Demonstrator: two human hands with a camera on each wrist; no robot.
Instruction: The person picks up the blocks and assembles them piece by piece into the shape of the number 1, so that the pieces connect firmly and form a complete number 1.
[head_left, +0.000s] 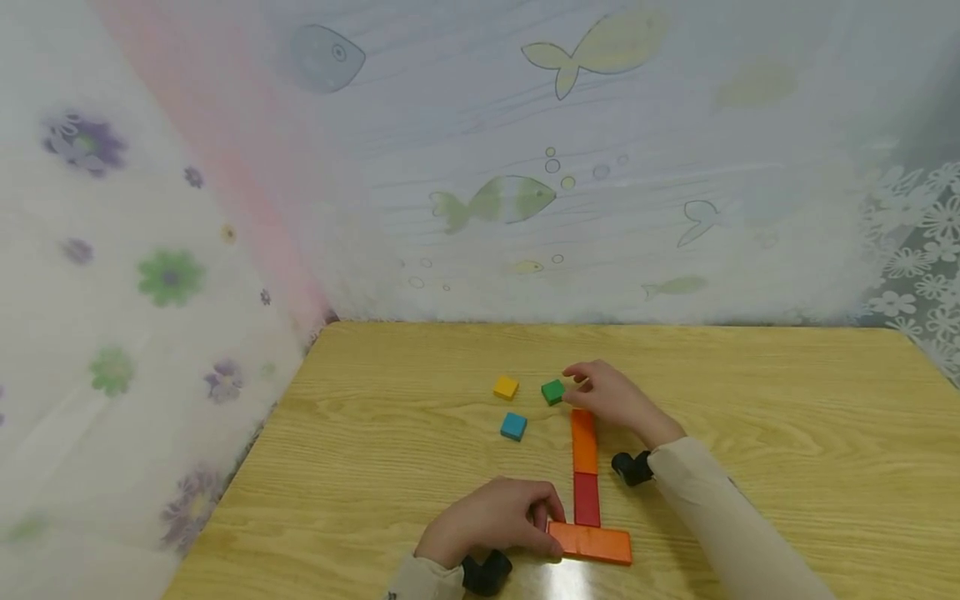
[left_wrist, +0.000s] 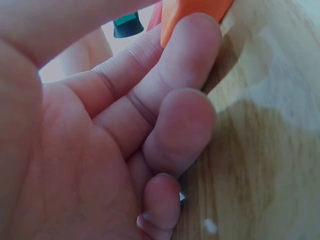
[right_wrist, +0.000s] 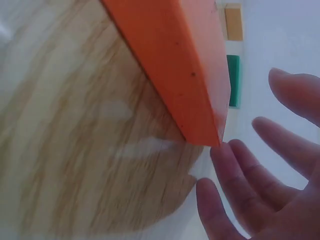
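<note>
Thumb and fingers of my left hand (head_left: 495, 521) pinch the left end of an orange block (head_left: 600, 544) that lies crosswise near the table's front. From its middle a flat red block (head_left: 587, 500) runs away from me, followed end to end by a second orange block (head_left: 584, 442). My right hand (head_left: 611, 400) hovers over that one's far end, thumb and fingers spread, nothing between them. Just left of its fingertips sits a small green block (head_left: 552, 392). In the right wrist view, the green block (right_wrist: 233, 82) shows behind the orange block (right_wrist: 175, 65), apart from the fingers.
A small yellow block (head_left: 506, 387) and a small blue block (head_left: 513, 426) lie left of the green one. The wood-grain table (head_left: 375, 450) meets a fish-patterned curtain (head_left: 480, 275) at the back and a flowered one (head_left: 112, 417) at the left. Black cameras (head_left: 487, 572) sit at the wrists.
</note>
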